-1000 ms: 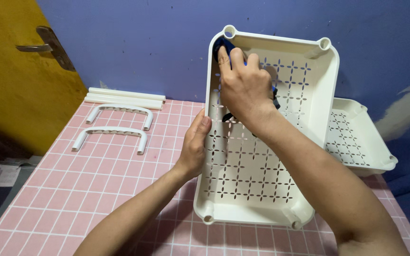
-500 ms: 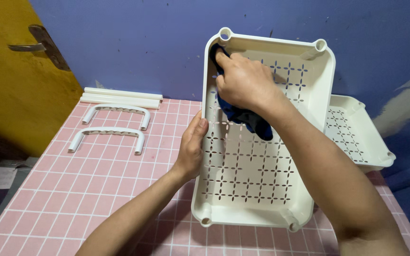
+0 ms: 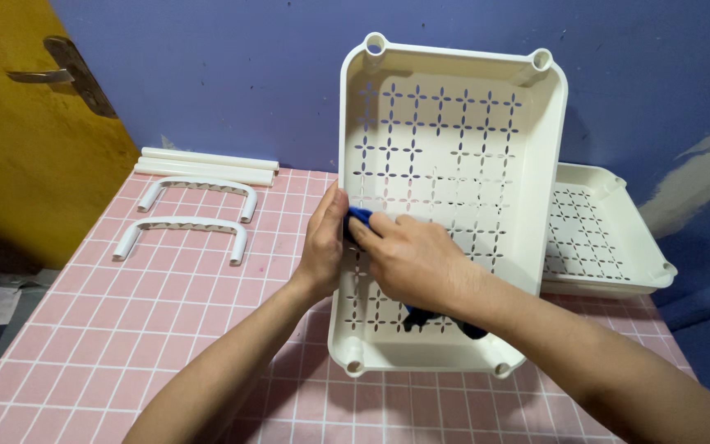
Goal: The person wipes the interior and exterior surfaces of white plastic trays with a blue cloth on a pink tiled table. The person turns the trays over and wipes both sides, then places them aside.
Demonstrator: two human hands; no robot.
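Observation:
A white perforated plastic tray (image 3: 454,140) stands tilted up on its near short edge on the pink tiled table (image 3: 166,329). My left hand (image 3: 324,238) grips the tray's left rim and steadies it. My right hand (image 3: 408,259) presses a dark blue cloth (image 3: 361,217) against the tray's inner floor near the left wall, low down. More of the cloth hangs out below my wrist.
A second white perforated tray (image 3: 601,238) lies flat behind to the right. Two white curved handles (image 3: 195,205) and white tubes (image 3: 207,164) lie at the back left. A yellow door with a metal lever (image 3: 51,74) stands left, against a blue wall.
My right hand slid the cloth down from the tray's upper left corner to its lower left part. The left hand kept its hold on the rim.

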